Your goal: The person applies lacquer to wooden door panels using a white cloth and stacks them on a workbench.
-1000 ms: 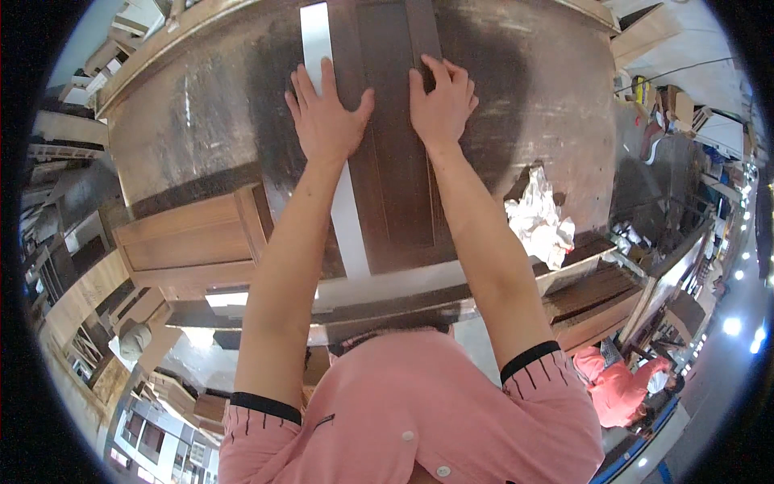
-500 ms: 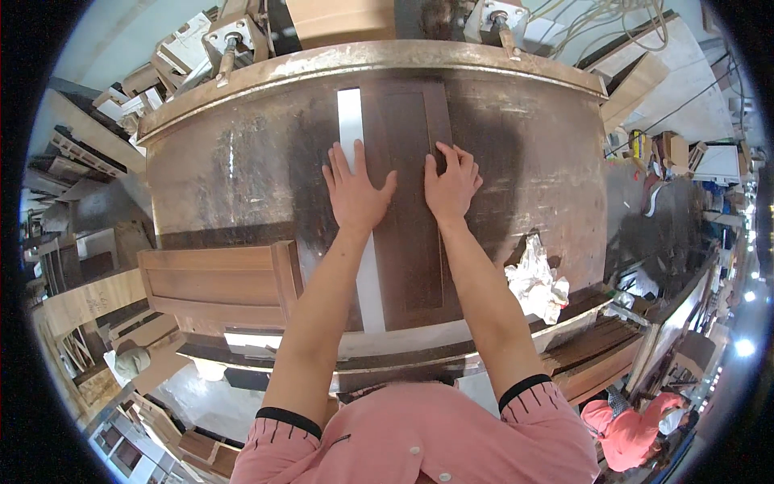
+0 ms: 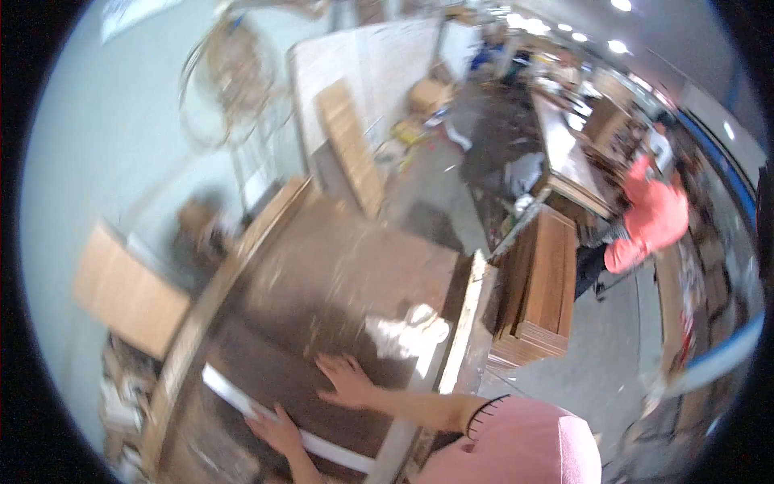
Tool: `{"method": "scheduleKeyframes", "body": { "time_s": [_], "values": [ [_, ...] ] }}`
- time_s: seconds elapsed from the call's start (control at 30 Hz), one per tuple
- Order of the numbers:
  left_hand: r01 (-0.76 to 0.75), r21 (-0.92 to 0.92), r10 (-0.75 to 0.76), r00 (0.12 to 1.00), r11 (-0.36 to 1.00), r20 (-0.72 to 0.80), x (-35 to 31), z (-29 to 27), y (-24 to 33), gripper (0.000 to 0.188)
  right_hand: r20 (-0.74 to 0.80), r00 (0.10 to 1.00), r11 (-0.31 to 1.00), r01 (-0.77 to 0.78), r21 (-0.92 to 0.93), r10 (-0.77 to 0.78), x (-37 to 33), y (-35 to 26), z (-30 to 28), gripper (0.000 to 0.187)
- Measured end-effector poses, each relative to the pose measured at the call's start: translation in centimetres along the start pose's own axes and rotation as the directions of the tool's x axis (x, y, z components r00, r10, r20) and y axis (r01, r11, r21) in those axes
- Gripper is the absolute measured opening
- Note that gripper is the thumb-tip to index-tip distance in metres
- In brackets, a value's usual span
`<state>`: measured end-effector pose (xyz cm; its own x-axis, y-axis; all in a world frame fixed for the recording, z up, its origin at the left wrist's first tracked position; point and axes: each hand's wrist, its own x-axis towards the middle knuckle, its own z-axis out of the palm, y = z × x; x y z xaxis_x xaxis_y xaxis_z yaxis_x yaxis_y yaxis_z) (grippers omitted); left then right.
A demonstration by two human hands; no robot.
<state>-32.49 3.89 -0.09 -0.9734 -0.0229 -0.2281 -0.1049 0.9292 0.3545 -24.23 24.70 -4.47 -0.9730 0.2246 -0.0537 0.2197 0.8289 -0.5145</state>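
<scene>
Blur from motion softens the whole picture. My left hand (image 3: 278, 434) lies with its fingers stretched across a long white strip (image 3: 230, 389). The strip runs along one side of a dark brown panel (image 3: 322, 419), which lies flat on the worn brown workbench (image 3: 387, 254). Spread fingers of my right hand (image 3: 348, 383) rest on or just over the panel's other side; contact is hard to tell. A crumpled white cloth or paper (image 3: 411, 331) lies on the bench beyond my right hand. Neither hand grips anything.
A raised wooden rail (image 3: 234, 270) borders the bench's far side. A stack of brown wooden panels (image 3: 536, 290) stands off its right end. Farther right, a person in a pink shirt (image 3: 653, 214) bends beside another table (image 3: 564, 153). A tan board (image 3: 351, 145) leans near the wall.
The view has swung to the right and tilted up, bringing in the wall, the aisle and the other person. My right hand now shows its fingers more spread; my left stays on the strip.
</scene>
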Motion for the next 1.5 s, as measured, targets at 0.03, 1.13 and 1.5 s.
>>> {"method": "scheduleKeyframes", "body": {
  "time_s": [0.03, 1.13, 1.5],
  "values": [
    [-0.133, 0.105, 0.153, 0.964, 0.986, -0.219, -0.2, 3.4, -3.7, 0.073, 0.146, 0.989, 0.999, -0.032, -0.041, 0.037, -1.7, -0.5, -2.6, 0.082],
    [0.419, -0.908, 0.147, 0.897, 0.009, 0.416, -16.7, -5.0, -4.2, 0.056, 0.151, 0.735, 0.029, -0.225, 0.974, 0.661, -25.9, -8.0, -4.7, 0.084],
    [0.296, -0.898, -0.054, 0.942, -0.325, 0.330, -23.9, -11.3, -21.1, 0.064, -0.143, 0.934, 0.495, -0.041, 0.868, 0.328, -21.5, -12.0, -3.5, 0.049]
  ]
}}
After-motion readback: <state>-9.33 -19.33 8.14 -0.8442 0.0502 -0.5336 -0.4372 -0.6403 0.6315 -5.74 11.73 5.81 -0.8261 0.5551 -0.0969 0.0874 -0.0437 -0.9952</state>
